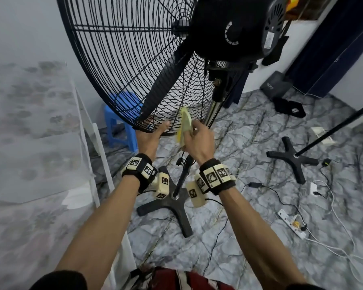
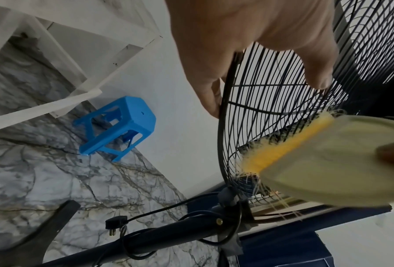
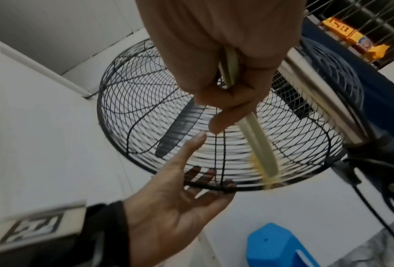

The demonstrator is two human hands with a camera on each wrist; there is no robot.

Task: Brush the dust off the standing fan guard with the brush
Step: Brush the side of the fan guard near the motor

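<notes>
The standing fan's black wire guard (image 1: 122, 59) fills the upper middle of the head view, behind it the motor housing (image 1: 235, 30). My left hand (image 1: 155, 127) holds the guard's bottom rim, fingers on one side and thumb on the other; the left wrist view shows this left hand (image 2: 248, 54) on the rim (image 2: 223, 112). My right hand (image 1: 192, 131) grips a pale green brush (image 1: 184, 122) with yellow bristles. The bristles (image 2: 280, 144) press against the lower wires beside the pole. In the right wrist view the brush handle (image 3: 260, 140) runs down from my fist to the guard (image 3: 145, 108).
A blue plastic stool (image 1: 122, 120) stands behind the guard by the wall. The fan's cross base (image 1: 176, 206) lies under my wrists. A second stand base (image 1: 291, 158), a power strip (image 1: 291, 225) and cables cover the floor at right. A white frame (image 1: 88, 132) is at left.
</notes>
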